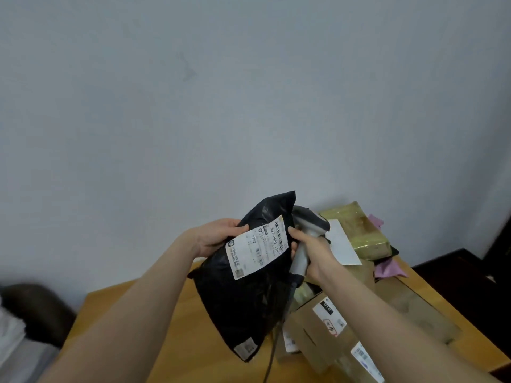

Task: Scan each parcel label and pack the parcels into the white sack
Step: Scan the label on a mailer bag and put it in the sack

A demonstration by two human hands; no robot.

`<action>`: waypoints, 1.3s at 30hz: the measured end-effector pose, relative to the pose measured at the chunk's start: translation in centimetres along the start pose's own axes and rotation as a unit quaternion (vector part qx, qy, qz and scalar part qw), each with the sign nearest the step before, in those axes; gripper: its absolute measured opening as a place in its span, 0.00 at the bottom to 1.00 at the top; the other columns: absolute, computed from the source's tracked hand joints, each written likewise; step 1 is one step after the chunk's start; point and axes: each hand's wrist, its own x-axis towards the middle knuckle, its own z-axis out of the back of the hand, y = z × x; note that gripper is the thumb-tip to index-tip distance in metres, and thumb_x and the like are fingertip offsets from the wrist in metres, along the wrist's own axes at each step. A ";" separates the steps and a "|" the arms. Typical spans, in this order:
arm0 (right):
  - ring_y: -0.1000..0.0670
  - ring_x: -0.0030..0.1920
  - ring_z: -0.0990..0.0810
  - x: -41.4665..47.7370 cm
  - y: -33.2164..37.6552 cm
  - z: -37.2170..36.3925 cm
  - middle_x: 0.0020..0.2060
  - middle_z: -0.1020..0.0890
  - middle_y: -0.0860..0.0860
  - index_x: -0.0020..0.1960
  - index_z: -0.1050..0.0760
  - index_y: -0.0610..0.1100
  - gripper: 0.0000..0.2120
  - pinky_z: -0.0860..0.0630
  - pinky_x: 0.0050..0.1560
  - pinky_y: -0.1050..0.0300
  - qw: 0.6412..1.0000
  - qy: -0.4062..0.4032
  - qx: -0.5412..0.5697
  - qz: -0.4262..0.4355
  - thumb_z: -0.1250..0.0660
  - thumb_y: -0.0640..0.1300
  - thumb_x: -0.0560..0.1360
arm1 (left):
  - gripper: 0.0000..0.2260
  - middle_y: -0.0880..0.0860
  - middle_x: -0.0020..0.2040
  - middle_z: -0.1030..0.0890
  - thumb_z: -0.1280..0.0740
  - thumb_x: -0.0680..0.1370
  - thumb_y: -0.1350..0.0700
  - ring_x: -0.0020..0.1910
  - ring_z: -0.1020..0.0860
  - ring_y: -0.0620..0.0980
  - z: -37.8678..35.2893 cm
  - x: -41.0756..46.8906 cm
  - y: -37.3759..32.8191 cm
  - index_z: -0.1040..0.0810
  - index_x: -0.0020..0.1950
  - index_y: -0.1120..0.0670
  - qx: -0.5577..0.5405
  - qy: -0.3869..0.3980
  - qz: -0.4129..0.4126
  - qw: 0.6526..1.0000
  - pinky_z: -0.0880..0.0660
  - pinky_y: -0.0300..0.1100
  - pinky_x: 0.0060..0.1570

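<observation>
Two hands raised above the wooden table (171, 341). Gripped by the left hand (214, 237) (fingers curled round its upper edge): black parcel (249, 294), held clear above the table, white label (255, 248) facing the camera. In the right hand (309, 251): grey scanner (311, 223), fingers wrapped round the handle, thumb against the parcel's edge. On the table below the right hand: cardboard boxes (326, 330).

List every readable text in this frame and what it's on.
"507-P802 T70": label on the mailer; first character uncertain.
"P802": same label.
"OTO": sticker on the box.
The label's fine print, the small sticker at the mailer's bottom and the other box labels are too blurred to read.
</observation>
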 end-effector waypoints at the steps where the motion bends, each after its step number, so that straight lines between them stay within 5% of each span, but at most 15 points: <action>1: 0.56 0.23 0.24 0.0 -0.5 -0.4 0.27 0.20 0.48 0.40 0.24 0.39 0.06 0.26 0.24 0.63 1.000 -0.009 -0.008 0.000 0.27 0.35 0.71 | 0.09 0.58 0.46 0.16 0.35 0.76 0.56 0.42 0.16 0.52 0.2 -0.8 0.4 0.18 0.50 0.58 0.003 -0.027 -0.001 1.000 0.20 0.43 0.39; 3: 0.56 0.21 0.25 0.1 -1.5 -1.4 0.26 0.22 0.48 0.38 0.25 0.38 0.07 0.27 0.23 0.64 0.999 -0.032 -0.019 0.002 0.28 0.33 0.72 | 0.06 0.58 0.49 0.16 0.34 0.78 0.59 0.42 0.16 0.50 0.9 -1.8 1.7 0.19 0.53 0.55 0.073 -0.144 -0.052 0.985 0.20 0.44 0.41; 5: 0.57 0.20 0.26 0.0 -2.6 -2.4 0.28 0.23 0.47 0.39 0.26 0.38 0.07 0.27 0.22 0.65 0.999 -0.045 -0.028 0.001 0.29 0.31 0.72 | 0.08 0.55 0.51 0.17 0.33 0.78 0.60 0.45 0.18 0.47 1.5 -2.9 3.1 0.22 0.56 0.51 0.158 -0.304 -0.133 0.930 0.21 0.46 0.50; 7: 0.58 0.19 0.26 -0.2 -3.9 -3.5 0.30 0.23 0.47 0.40 0.27 0.38 0.07 0.27 0.22 0.65 0.998 -0.042 -0.040 -0.006 0.29 0.31 0.71 | 0.11 0.52 0.56 0.20 0.34 0.79 0.58 0.50 0.21 0.44 1.7 -4.5 4.5 0.23 0.60 0.48 0.182 -0.365 -0.187 0.894 0.24 0.39 0.52; 10: 0.58 0.21 0.24 -0.8 -5.8 -5.0 0.31 0.21 0.47 0.42 0.26 0.38 0.07 0.27 0.23 0.64 0.997 -0.025 -0.067 -0.021 0.28 0.32 0.71 | 0.16 0.41 0.58 0.23 0.34 0.79 0.54 0.51 0.25 0.32 1.8 -6.5 7.2 0.28 0.67 0.45 0.229 -0.294 -0.150 0.916 0.27 0.25 0.42; 15: 0.56 0.22 0.24 -2.1 -8.0 -7.9 0.26 0.22 0.47 0.41 0.25 0.37 0.07 0.27 0.24 0.63 0.991 0.031 -0.123 -0.040 0.27 0.32 0.69 | 0.27 0.43 0.58 0.24 0.29 0.75 0.56 0.57 0.24 0.43 3.9 -8.9 10.9 0.35 0.70 0.42 0.215 -0.337 -0.150 0.904 0.25 0.32 0.46; 21: 0.56 0.21 0.26 -2.0 -11.6 -12.8 0.23 0.23 0.49 0.38 0.26 0.38 0.08 0.28 0.24 0.63 0.986 0.039 -0.163 -0.021 0.27 0.31 0.69 | 0.04 0.49 0.47 0.15 0.30 0.75 0.60 0.48 0.17 0.47 9.2 -11.6 12.9 0.18 0.49 0.53 0.157 -0.303 -0.091 0.936 0.20 0.40 0.46; 24: 0.57 0.22 0.24 -1.7 -14.0 -15.5 0.24 0.22 0.50 0.37 0.26 0.39 0.08 0.26 0.25 0.63 0.987 0.026 -0.159 -0.008 0.28 0.33 0.71 | 0.05 0.48 0.42 0.14 0.30 0.76 0.61 0.43 0.16 0.46 11.9 -12.7 14.1 0.17 0.44 0.52 0.141 -0.346 -0.080 0.924 0.20 0.40 0.41; 29: 0.53 0.30 0.21 -2.4 -18.2 -18.0 0.35 0.19 0.47 0.44 0.24 0.40 0.05 0.24 0.31 0.61 0.987 -0.026 -0.157 0.008 0.27 0.39 0.73 | 0.03 0.50 0.43 0.15 0.31 0.77 0.60 0.42 0.16 0.48 16.7 -14.9 16.4 0.19 0.47 0.53 0.067 -0.422 -0.062 0.902 0.21 0.40 0.38; 39: 0.49 0.26 0.22 -10.0 -24.8 -19.0 0.26 0.20 0.44 0.42 0.22 0.36 0.08 0.25 0.28 0.58 0.972 0.033 -0.227 -0.042 0.29 0.41 0.74 | 0.00 0.54 0.44 0.17 0.32 0.77 0.60 0.45 0.19 0.53 19.6 -15.0 19.9 0.22 0.47 0.56 -0.127 -0.492 -0.023 0.861 0.21 0.49 0.46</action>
